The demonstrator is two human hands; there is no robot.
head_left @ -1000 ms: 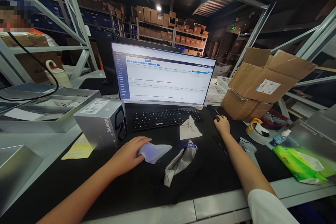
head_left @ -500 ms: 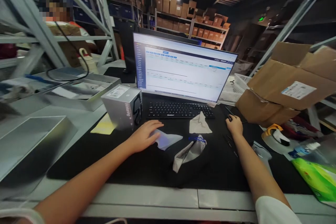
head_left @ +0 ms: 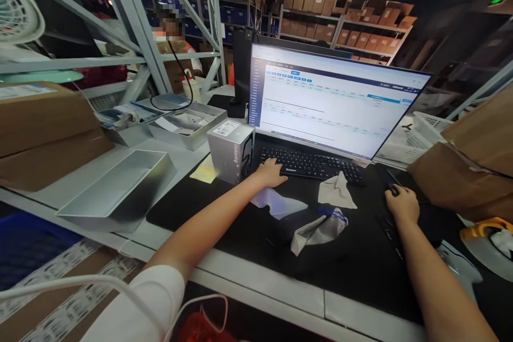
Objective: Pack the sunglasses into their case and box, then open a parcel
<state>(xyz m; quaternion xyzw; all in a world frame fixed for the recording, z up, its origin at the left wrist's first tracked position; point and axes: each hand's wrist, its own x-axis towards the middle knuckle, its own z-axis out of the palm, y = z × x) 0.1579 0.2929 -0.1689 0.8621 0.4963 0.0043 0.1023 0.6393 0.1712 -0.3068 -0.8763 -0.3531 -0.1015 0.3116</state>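
My left hand (head_left: 271,173) rests on the left end of the black keyboard (head_left: 310,164), fingers spread and holding nothing. Over at the right, my right hand (head_left: 404,204) is wrapped around a dark computer mouse (head_left: 395,190), which is mostly hidden under it. Behind the keyboard stands a lit monitor (head_left: 332,99) with tables on its screen. A silver printed box (head_left: 227,155) is just left of my left hand. Below that hand lies a translucent bluish sheet (head_left: 280,204). Between my hands are a beige cloth (head_left: 337,191) and a grey pouch with blue cord (head_left: 320,230).
An open silver tray (head_left: 116,192) and another tray with papers (head_left: 192,139) are at left, near a cardboard box (head_left: 44,133). More cardboard boxes (head_left: 460,176) and a tape roll (head_left: 487,240) sit at right. A person (head_left: 172,32) is beyond the metal frame.
My left hand has moved from beside the translucent sheet up onto the keyboard. The view has turned left, so objects appear further right. My right hand stays on the mouse.
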